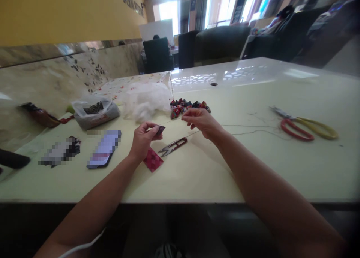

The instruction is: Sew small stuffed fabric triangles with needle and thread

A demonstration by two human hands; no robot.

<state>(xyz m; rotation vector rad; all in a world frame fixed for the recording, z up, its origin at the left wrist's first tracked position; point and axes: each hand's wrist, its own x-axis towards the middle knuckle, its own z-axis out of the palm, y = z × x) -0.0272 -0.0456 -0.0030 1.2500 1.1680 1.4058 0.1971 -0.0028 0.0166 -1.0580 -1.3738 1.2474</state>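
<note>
My left hand (144, 138) pinches a small dark folded cloth piece (160, 130) between thumb and fingers. To its right, my right hand (200, 121) is raised with thumb and index finger pressed together; a thin thread (171, 121) runs between the hands, though a needle is too small to make out. Below and between them lie thread snips (176, 145) with a dark red handle. A red checkered cloth square (153, 160) rests beneath my left wrist. Just behind my right hand is a cluster of small patterned cloth pieces (191, 106).
Scissors (305, 126) with red and yellow handles lie at the right, near loose thread. On the left are a phone (104, 149), a bag of dark dried material (97, 113) and a clear bag of white stuffing (146, 100). People sit beyond the table (253, 168).
</note>
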